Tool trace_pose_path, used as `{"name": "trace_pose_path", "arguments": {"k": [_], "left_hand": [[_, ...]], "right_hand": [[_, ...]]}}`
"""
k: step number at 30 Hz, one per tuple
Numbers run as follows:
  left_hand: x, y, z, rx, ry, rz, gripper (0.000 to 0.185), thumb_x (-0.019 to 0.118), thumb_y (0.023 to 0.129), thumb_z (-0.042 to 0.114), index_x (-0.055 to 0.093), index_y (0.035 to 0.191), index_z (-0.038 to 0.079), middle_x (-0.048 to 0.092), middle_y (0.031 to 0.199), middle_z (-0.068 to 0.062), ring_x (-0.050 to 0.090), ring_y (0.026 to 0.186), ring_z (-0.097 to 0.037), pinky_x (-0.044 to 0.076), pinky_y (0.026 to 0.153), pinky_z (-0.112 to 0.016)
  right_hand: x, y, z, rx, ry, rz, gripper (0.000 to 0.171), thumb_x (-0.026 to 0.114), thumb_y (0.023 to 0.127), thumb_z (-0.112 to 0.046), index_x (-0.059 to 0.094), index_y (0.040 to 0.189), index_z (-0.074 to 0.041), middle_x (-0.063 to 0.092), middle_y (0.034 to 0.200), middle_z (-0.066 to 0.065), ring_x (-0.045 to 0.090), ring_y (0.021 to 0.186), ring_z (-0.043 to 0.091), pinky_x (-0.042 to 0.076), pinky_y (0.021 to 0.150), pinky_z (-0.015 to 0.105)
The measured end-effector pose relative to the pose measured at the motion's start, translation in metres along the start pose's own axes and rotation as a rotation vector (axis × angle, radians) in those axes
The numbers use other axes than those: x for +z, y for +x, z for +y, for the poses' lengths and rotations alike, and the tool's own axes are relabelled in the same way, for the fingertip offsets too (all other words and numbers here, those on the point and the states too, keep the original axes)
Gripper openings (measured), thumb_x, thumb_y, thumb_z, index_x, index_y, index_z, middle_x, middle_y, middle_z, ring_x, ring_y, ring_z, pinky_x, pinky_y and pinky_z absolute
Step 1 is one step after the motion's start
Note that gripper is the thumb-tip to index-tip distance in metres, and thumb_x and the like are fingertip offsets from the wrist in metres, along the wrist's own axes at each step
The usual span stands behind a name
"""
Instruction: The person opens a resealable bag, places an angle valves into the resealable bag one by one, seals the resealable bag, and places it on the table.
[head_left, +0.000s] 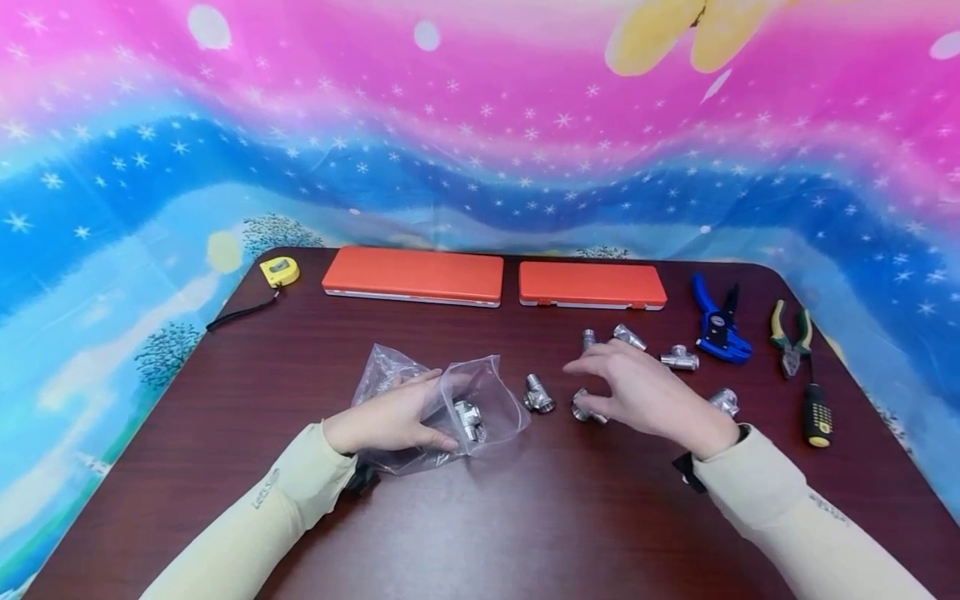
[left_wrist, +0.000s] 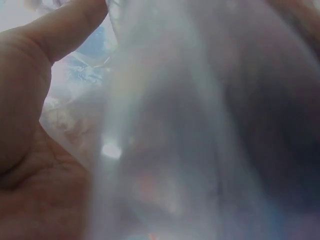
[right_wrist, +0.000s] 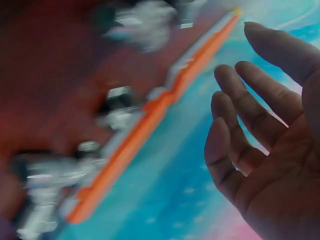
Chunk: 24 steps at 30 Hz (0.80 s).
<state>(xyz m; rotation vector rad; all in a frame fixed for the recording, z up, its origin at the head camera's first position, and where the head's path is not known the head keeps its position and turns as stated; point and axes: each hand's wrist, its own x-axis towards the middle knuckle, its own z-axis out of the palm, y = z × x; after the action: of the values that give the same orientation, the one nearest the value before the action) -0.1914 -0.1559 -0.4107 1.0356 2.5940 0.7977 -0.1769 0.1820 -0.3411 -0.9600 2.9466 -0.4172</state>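
My left hand (head_left: 397,414) holds a clear plastic bag (head_left: 498,387), thumb on its near side, its mouth facing right. Inside the bag lies a shiny metal pipe fitting (head_left: 469,422). In the left wrist view the blurred bag (left_wrist: 165,125) fills most of the picture, beside the thumb (left_wrist: 65,30). My right hand (head_left: 648,390) hovers over several loose tee-shaped metal fittings, fingers loosely bent and holding nothing. One fitting (head_left: 589,407) sits just below its thumb; another fitting (head_left: 538,394) lies between it and the bag. The right wrist view shows the empty palm (right_wrist: 280,175).
Two orange flat cases, a longer one (head_left: 416,273) and a shorter one (head_left: 592,285), lie along the back edge. A yellow tape measure (head_left: 280,272) is at the back left. Blue cutters (head_left: 722,325), pliers (head_left: 791,340) and a screwdriver (head_left: 817,417) lie on the right.
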Motion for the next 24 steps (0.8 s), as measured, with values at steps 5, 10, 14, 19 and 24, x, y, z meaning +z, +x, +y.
{"name": "trace_pose_path", "arguments": {"k": [5, 10, 14, 19, 24], "left_hand": [[0.000, -0.001, -0.001, 0.006, 0.005, 0.004, 0.087, 0.081, 0.080, 0.044, 0.040, 0.152, 0.017, 0.046, 0.150, 0.001, 0.029, 0.143, -0.040, 0.016, 0.100, -0.080], [0.001, 0.000, -0.001, 0.004, 0.012, 0.001, 0.087, 0.080, 0.080, 0.045, 0.040, 0.152, 0.017, 0.046, 0.150, 0.001, 0.030, 0.143, -0.038, 0.017, 0.099, -0.080], [0.001, 0.000, -0.002, 0.005, 0.010, 0.004, 0.086, 0.081, 0.080, 0.043, 0.041, 0.151, 0.016, 0.047, 0.150, 0.000, 0.030, 0.142, -0.039, 0.018, 0.100, -0.080], [0.001, 0.001, -0.001, 0.005, 0.009, -0.003, 0.086, 0.081, 0.080, 0.044, 0.041, 0.151, 0.015, 0.047, 0.149, -0.001, 0.030, 0.142, -0.040, 0.019, 0.100, -0.078], [0.001, -0.001, -0.001, -0.015, 0.001, -0.001, 0.087, 0.081, 0.079, 0.045, 0.041, 0.151, 0.016, 0.047, 0.149, -0.001, 0.030, 0.143, -0.037, 0.017, 0.101, -0.079]], "right_hand": [[0.012, -0.003, 0.025, 0.049, 0.051, -0.064, 0.048, 0.082, 0.083, -0.020, 0.067, 0.128, -0.008, 0.061, 0.130, 0.017, 0.051, 0.126, 0.038, 0.045, 0.100, 0.053], [0.019, 0.011, 0.034, 0.024, 0.065, -0.085, 0.050, 0.082, 0.083, -0.023, 0.067, 0.128, -0.007, 0.064, 0.126, 0.014, 0.055, 0.120, 0.034, 0.046, 0.099, 0.051], [0.021, 0.026, 0.032, 0.004, 0.094, -0.123, 0.053, 0.081, 0.083, -0.029, 0.066, 0.129, -0.007, 0.065, 0.124, 0.010, 0.056, 0.118, 0.030, 0.046, 0.099, 0.049], [0.027, 0.041, 0.024, -0.037, 0.104, -0.174, 0.058, 0.082, 0.082, -0.031, 0.064, 0.131, -0.005, 0.063, 0.125, 0.009, 0.058, 0.116, 0.028, 0.046, 0.099, 0.047], [0.032, 0.053, 0.015, -0.066, 0.073, -0.213, 0.060, 0.083, 0.080, -0.030, 0.063, 0.132, -0.006, 0.062, 0.127, 0.009, 0.055, 0.118, 0.028, 0.045, 0.100, 0.046]]}}
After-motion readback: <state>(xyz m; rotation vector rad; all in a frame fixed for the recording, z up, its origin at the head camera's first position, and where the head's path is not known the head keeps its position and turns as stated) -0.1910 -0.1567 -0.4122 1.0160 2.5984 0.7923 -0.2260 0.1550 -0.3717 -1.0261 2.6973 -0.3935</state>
